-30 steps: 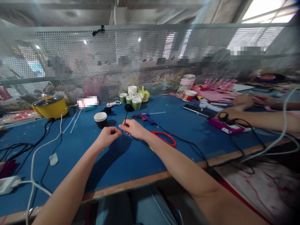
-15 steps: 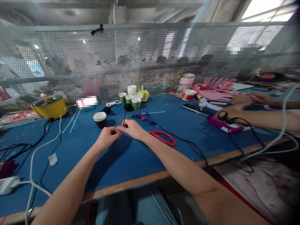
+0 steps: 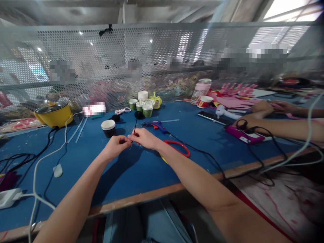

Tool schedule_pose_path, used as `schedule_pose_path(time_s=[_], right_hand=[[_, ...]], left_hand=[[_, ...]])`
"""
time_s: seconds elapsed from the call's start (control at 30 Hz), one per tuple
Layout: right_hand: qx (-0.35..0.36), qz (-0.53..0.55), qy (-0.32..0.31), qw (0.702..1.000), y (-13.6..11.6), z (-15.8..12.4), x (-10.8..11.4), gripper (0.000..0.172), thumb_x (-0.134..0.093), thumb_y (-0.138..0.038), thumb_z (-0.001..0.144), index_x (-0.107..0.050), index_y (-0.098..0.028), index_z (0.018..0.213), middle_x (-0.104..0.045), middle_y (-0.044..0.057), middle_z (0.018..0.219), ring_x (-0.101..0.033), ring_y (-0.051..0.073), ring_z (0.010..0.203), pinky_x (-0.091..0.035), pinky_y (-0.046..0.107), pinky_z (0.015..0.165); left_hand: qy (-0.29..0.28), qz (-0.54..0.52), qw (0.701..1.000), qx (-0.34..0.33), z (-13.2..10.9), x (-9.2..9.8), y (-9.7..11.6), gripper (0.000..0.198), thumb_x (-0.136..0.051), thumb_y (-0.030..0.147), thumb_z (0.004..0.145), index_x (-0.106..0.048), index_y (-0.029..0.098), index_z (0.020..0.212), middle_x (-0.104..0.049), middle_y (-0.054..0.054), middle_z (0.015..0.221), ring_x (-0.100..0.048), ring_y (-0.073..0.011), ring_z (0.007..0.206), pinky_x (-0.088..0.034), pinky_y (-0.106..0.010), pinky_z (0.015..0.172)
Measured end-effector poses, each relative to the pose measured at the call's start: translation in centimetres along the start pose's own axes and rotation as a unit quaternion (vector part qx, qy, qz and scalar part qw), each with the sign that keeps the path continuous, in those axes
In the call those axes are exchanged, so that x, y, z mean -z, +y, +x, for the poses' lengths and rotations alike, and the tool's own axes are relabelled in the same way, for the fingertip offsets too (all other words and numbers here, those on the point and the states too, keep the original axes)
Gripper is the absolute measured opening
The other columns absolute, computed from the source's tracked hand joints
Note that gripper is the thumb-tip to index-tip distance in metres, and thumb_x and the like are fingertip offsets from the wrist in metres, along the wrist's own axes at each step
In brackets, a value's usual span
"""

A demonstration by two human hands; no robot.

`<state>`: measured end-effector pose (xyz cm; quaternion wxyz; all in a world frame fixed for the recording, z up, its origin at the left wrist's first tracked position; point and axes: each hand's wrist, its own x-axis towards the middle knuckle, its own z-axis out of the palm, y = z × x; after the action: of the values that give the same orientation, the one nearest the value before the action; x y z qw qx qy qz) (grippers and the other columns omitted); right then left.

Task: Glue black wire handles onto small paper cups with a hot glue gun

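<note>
My left hand and my right hand meet over the blue table, both with fingers pinched. Between them they hold a thin black stick that rises to a black round piece at its far end. A small clear bit seems to sit at the fingertips, too small to name. Red-handled scissors lie just right of my right wrist. A blue glue gun lies behind my right hand, its black cord running right.
A black paper cup, green and white cups, a yellow pot, clear glue sticks, a white charger and cables at left. Another person's arms rest at right by phones and pink cut-outs. Perforated metal screen behind.
My hands stay together on the stick with only slight shifts of the fingers. The view has tilted down a little.
</note>
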<state>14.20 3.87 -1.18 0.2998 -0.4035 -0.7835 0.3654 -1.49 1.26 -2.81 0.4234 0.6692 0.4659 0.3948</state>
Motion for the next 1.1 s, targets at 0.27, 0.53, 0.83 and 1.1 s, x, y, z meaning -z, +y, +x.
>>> schedule_pose_path(time_s=[0.27, 0.53, 0.83, 1.1], right_hand=[[-0.012, -0.017, 0.015, 1.000, 0.09, 0.10, -0.19, 0.031, -0.053, -0.043, 0.075, -0.048, -0.015, 0.063, -0.046, -0.005, 0.048, -0.040, 0.007, 0.043, -0.031, 0.020, 0.045], [-0.002, -0.103, 0.078, 0.992, 0.19, 0.39, -0.51, 0.028, -0.056, -0.037, 0.074, -0.051, -0.014, 0.060, -0.050, -0.002, 0.055, -0.043, 0.008, 0.052, -0.031, 0.021, 0.052], [-0.010, -0.100, 0.102, 0.990, 0.48, 0.55, -0.99, 0.027, -0.062, -0.035, 0.071, -0.050, -0.014, 0.058, -0.051, -0.002, 0.055, -0.044, 0.008, 0.052, -0.031, 0.021, 0.050], [0.005, 0.058, -0.015, 0.998, 0.55, 0.19, -0.50, 0.026, -0.053, -0.040, 0.076, -0.049, -0.015, 0.070, -0.049, -0.004, 0.055, -0.043, 0.007, 0.046, -0.035, 0.020, 0.045]], left_hand=[[0.029, 0.052, 0.998, -0.009, -0.02, -0.13, 0.40, 0.020, -0.058, 0.032, 0.063, -0.058, 0.013, 0.062, -0.054, 0.001, 0.058, -0.042, -0.0096, 0.053, -0.031, -0.022, 0.052], [0.037, 0.054, 0.998, -0.003, 0.04, -0.27, 0.48, 0.019, -0.057, 0.031, 0.062, -0.058, 0.012, 0.061, -0.054, 0.000, 0.058, -0.044, -0.0101, 0.054, -0.032, -0.023, 0.053], [0.053, 0.024, 0.998, 0.008, 0.06, -0.76, 0.04, 0.025, -0.061, 0.036, 0.059, -0.052, 0.013, 0.055, -0.048, 0.003, 0.052, -0.037, -0.0079, 0.050, -0.027, -0.022, 0.048], [0.034, -0.025, 0.999, 0.033, 0.08, -0.40, -0.07, 0.029, -0.065, 0.039, 0.057, -0.053, 0.013, 0.055, -0.043, 0.005, 0.050, -0.030, -0.0057, 0.047, -0.021, -0.022, 0.047]])
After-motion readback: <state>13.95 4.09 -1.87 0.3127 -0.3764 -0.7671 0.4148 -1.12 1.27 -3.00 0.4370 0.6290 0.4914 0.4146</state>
